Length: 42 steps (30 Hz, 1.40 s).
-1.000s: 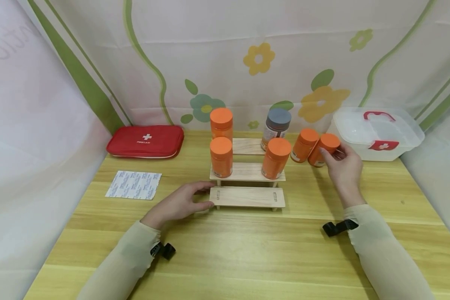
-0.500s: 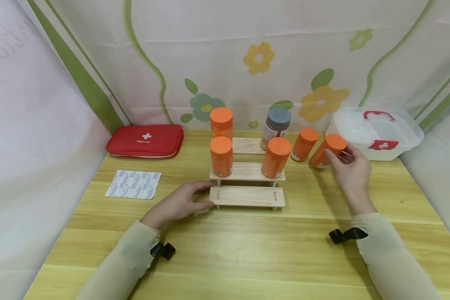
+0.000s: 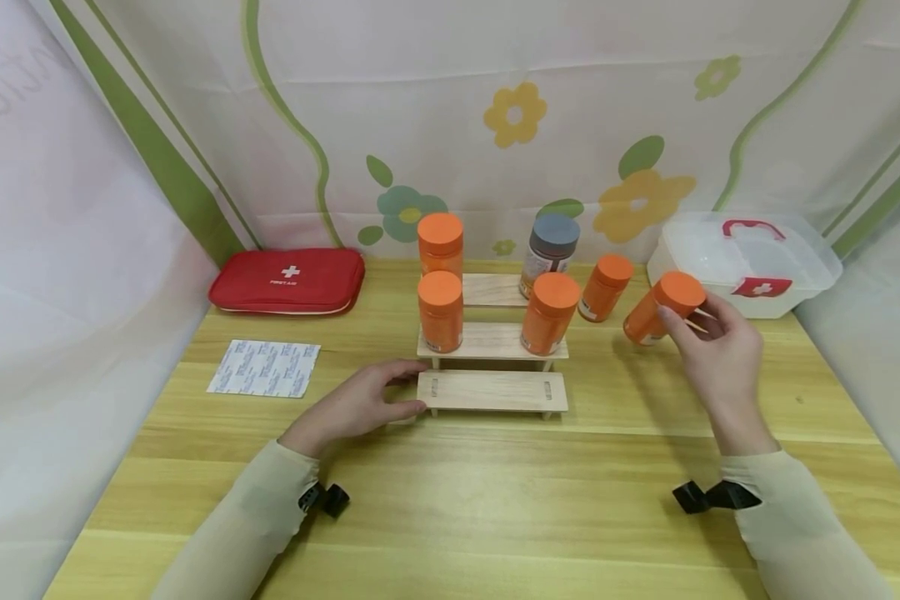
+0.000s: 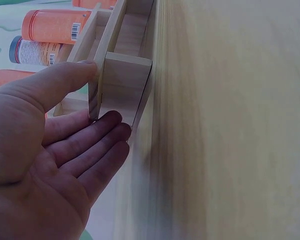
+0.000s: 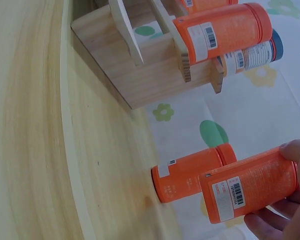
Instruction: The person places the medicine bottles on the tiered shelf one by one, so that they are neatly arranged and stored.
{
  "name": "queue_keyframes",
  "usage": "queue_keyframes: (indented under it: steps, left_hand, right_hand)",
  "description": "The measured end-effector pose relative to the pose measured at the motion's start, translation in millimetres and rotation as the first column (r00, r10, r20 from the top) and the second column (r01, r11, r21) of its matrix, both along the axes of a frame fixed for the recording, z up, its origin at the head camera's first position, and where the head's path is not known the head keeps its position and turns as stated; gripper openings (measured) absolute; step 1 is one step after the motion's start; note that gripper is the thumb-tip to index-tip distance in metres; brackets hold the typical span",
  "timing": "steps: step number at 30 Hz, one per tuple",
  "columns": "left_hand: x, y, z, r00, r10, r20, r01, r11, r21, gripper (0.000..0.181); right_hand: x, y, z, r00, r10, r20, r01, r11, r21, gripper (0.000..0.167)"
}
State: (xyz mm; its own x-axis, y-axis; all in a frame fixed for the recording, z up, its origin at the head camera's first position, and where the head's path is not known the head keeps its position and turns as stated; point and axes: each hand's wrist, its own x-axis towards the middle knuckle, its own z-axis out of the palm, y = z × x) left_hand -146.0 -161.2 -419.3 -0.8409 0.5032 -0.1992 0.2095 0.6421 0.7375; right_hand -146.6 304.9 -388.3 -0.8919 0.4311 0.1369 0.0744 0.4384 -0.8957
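My right hand (image 3: 723,362) grips an orange bottle (image 5: 247,187) near its orange lid, and the bottle leans to the right. It looks lifted off the table. Left of it stands a second orange bottle (image 3: 606,289). A stepped wooden rack (image 3: 495,390) fills the middle. My left hand (image 3: 360,402) holds the left end of its lowest step, thumb and forefinger at the two corners (image 4: 95,87). On the middle step are two orange bottles (image 3: 441,312) (image 3: 550,315). The top step bears another orange bottle (image 3: 440,239), partly hidden, and a grey-lidded bottle (image 3: 550,254).
A red first-aid pouch (image 3: 288,282) lies at the back left, with a white printed packet (image 3: 264,368) in front of it. At the back right stands a white box (image 3: 746,262) with a red handle. A flowered cloth (image 3: 435,108) hangs behind the table (image 3: 480,508).
My right hand has drawn its orange bottle rightward, tilting it and parting it from the bottle beside it. My left hand has stayed at the rack.
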Motion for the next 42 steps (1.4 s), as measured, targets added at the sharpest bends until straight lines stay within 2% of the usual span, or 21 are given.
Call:
queue_keyframes:
  steps: [14,18,22,33,42]
  left_hand:
    - [0.7,0.1,1.0,1.0,0.005,0.008,-0.005,1.0,0.004,0.063]
    - [0.8,0.1,1.4,1.0,0.004,0.008,-0.004,1.0,-0.001,0.064]
    - [0.7,-0.1,1.1,1.0,0.001,0.0,-0.001,1.0,0.004,0.064]
    - [0.1,-0.7,0.4,1.0,-0.001,-0.004,0.001,1.0,0.01,0.065]
    - [-0.1,-0.6,0.9,1.0,0.004,0.008,-0.004,1.0,0.002,0.065]
  right_hand:
    - [25.5,-12.8,15.5,0.997,0.006,-0.078,-0.004,1.0,0.022,0.055]
    - [33.4,-16.5,20.1,0.996,0.026,-0.081,-0.021,0.998,0.056,0.057]
    - [41.7,-22.3,24.2,0.99,0.061,-0.124,-0.052,0.996,0.073,0.057]
    - [64.3,-39.3,33.2,0.96,0.172,-0.219,-0.152,0.983,0.105,0.054]
    - [76.2,-54.0,34.2,0.899,0.302,-0.318,-0.286,0.953,0.099,0.057]
